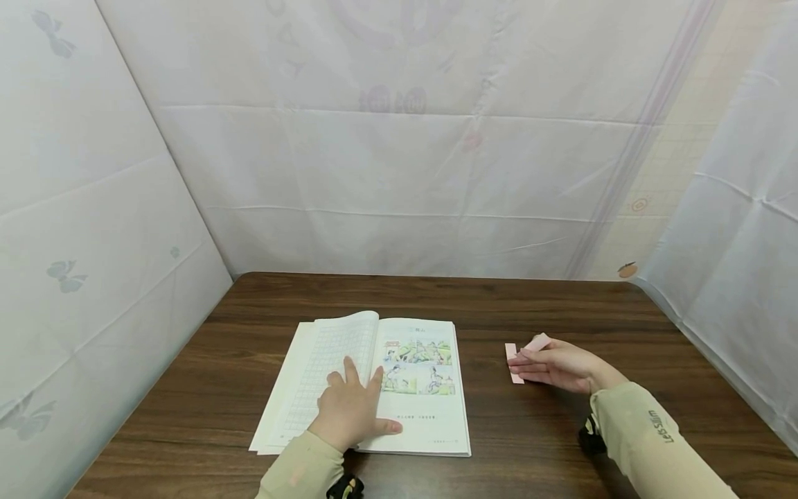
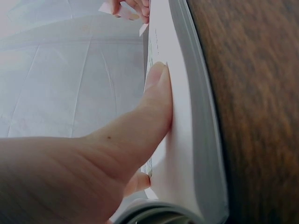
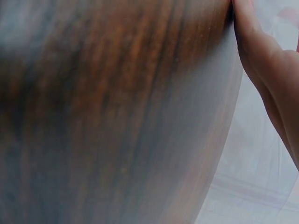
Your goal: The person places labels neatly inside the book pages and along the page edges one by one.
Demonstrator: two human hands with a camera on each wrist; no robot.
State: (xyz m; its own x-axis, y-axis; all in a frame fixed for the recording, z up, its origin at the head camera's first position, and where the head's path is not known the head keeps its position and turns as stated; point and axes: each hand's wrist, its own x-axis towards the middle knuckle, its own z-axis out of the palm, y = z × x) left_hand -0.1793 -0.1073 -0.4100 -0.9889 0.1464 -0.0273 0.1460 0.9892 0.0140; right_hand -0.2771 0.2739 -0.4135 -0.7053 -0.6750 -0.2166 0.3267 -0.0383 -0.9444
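The open book (image 1: pixel 414 409) lies left of centre on the dark wood tabletop (image 1: pixel 486 436), its near edge well short of the far rim and its left pages fanned past one another. The left hand (image 1: pixel 349 405) rests across the fold with fingers spread and gripping nothing, the thumb pressed flat on the lower part of the right-hand page; the left wrist view shows the thick page block just beside that thumb. A broad stretch of wood separates the book's right edge from the right hand (image 1: pixel 564 366), which pinches a pink strip (image 1: pixel 539 342) between thumb and fingers. Its fingertips reach over a second strip (image 1: pixel 511 351), which lies on the wood, one end showing above the fingers and one below. More wood extends beyond both hands to the table's far edge and to its right side. The grain runs mostly side to side, with a soft sheen near the right hand. Pale, creased sheets (image 1: pixel 374 166) hang behind the table and along both sides, faintly printed with bows and other motifs.
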